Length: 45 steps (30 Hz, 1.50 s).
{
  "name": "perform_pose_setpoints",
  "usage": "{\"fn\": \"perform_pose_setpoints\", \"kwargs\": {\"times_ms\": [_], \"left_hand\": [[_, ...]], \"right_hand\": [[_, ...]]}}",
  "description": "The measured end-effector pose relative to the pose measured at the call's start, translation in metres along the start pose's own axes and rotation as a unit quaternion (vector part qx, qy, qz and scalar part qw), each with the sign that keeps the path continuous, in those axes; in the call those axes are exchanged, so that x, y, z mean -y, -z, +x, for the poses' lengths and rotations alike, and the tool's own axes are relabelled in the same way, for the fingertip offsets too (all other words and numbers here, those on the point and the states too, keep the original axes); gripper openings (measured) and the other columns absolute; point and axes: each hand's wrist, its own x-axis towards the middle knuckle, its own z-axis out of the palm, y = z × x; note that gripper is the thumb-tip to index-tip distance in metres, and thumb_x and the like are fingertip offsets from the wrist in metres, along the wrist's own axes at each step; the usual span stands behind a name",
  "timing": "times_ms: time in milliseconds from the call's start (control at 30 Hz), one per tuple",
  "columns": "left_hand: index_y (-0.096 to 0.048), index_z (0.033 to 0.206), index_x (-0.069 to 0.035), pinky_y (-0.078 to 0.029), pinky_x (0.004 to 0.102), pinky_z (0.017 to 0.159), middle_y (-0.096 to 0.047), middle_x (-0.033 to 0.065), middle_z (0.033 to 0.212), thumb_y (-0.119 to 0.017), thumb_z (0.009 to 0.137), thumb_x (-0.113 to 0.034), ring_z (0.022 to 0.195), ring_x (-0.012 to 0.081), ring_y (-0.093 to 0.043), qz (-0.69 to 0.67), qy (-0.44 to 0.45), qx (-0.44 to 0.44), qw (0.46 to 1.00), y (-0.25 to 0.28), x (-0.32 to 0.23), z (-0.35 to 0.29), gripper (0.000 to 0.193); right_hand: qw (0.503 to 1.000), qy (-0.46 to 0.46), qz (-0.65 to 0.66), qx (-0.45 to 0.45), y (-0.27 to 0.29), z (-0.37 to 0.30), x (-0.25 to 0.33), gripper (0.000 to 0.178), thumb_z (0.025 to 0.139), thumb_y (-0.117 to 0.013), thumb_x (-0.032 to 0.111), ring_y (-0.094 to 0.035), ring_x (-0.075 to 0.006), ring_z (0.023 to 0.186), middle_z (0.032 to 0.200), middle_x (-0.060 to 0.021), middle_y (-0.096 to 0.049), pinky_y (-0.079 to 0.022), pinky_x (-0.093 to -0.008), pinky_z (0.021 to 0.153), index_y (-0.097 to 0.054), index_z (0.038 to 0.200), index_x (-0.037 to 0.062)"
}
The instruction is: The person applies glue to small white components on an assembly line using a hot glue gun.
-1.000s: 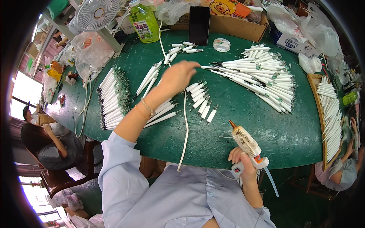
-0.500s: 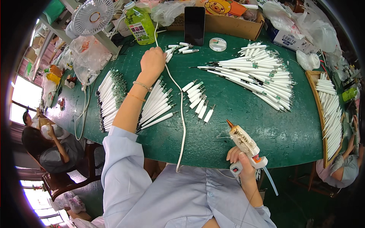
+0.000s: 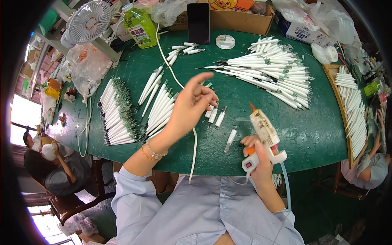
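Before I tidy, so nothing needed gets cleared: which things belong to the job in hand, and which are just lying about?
Likely in the job:
glue gun, in the right hand
long white sticks
short white pieces near the left hand

Apparently lying about:
fan
green bottle
dark phone
plastic bags

We are seeing printed characters on the pale label (image 3: 139, 36) of a green bottle (image 3: 136, 19), far left, and blue print on a blue-and-white carton (image 3: 301, 33), far right.
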Motion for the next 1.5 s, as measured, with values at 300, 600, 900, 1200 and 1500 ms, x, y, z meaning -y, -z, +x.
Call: {"fn": "perform_pose_setpoints", "kwargs": {"times_ms": [300,600,900,1200,1500], "left_hand": [[-0.049,0.101,-0.004,-0.045,0.0373,0.059,-0.056,0.0148,0.079,-0.058,0.078,-0.021,0.072,0.0326,-0.056,0.413,-0.076,0.186,0.888,-0.045,-0.001,-0.043,0.029],[-0.048,0.107,-0.006,-0.047,0.0318,0.056,-0.049,0.0104,0.083,-0.056,0.075,-0.013,0.071,0.0241,-0.056,0.488,-0.136,0.284,0.814,-0.059,0.011,-0.06,0.034],[-0.054,0.09,-0.006,-0.045,0.0296,0.063,-0.048,0.0083,0.084,-0.057,0.068,-0.005,0.077,0.0226,-0.052,0.51,-0.227,0.268,0.785,-0.055,0.002,-0.051,0.022],[-0.034,0.129,-0.008,-0.042,0.0204,0.065,-0.048,0.0047,0.085,-0.052,0.081,0.002,0.073,0.0082,-0.049,-0.022,0.058,0.086,0.994,-0.027,-0.01,-0.057,0.052],[-0.038,0.124,-0.005,-0.044,0.0218,0.072,-0.051,0.0042,0.088,-0.055,0.081,0.0,0.081,0.0089,-0.053,-0.081,0.051,0.062,0.993,-0.037,-0.003,-0.06,0.046]], "right_hand": [[0.991,0.041,0.071,-0.11,0.008,0.001,-0.004,0.019,0.087,-0.045,0.021,-0.047,-0.0169,0.086,0.087,-0.0084,-0.049,-0.039,-0.0264,0.064,-0.049,0.081,0.0038],[0.991,0.049,0.079,-0.097,0.01,0.0,-0.005,0.017,0.086,-0.046,0.019,-0.047,-0.0159,0.082,0.09,-0.0103,-0.051,-0.039,-0.0271,0.067,-0.049,0.081,0.0035],[0.987,0.047,0.108,-0.108,0.014,0.0,-0.007,0.018,0.086,-0.046,0.022,-0.045,-0.0178,0.089,0.086,-0.0064,-0.047,-0.038,-0.0259,0.064,-0.047,0.079,0.0055],[0.995,0.037,0.058,-0.068,0.008,-0.003,-0.008,0.012,0.084,-0.049,0.015,-0.05,-0.015,0.079,0.089,-0.0093,-0.053,-0.041,-0.0257,0.067,-0.05,0.082,0.003],[0.995,-0.032,-0.091,0.013,-0.015,-0.015,-0.009,0.02,0.08,-0.055,0.009,-0.051,-0.0102,0.074,0.094,-0.0075,-0.053,-0.042,-0.0234,0.065,-0.054,0.097,0.0001]]}}
